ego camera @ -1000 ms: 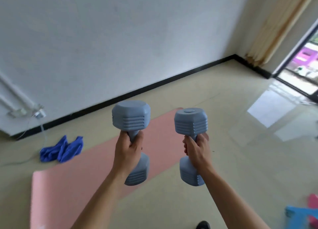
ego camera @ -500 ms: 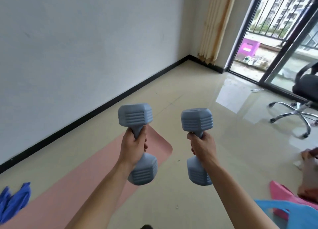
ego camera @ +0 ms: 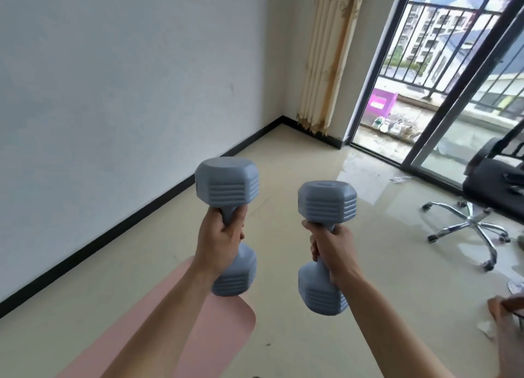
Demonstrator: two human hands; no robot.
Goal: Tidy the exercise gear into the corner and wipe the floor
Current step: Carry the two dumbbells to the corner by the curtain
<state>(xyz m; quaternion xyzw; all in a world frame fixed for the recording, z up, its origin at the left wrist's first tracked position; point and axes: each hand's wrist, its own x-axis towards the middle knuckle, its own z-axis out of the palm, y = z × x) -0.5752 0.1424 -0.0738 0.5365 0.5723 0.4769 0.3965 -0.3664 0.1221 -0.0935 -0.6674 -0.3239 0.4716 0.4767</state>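
Note:
My left hand grips the handle of a grey-blue dumbbell, held upright in the air. A second grey-blue dumbbell stands upright in my right hand, beside the first and slightly lower. Both hang above the beige tiled floor. A pink exercise mat lies flat below my left arm, its rounded end pointing toward the room's corner, where the white wall meets the black skirting.
A beige curtain hangs beside the corner. A sliding glass door opens onto a balcony. A black office chair on a chrome wheeled base stands at the right. Another person's hand shows at the right edge.
The view has swung right and upward toward the corner. The blue cloth and most of the mat have slid out of sight; the curtain, balcony door and chair came in. Both dumbbells stay gripped.

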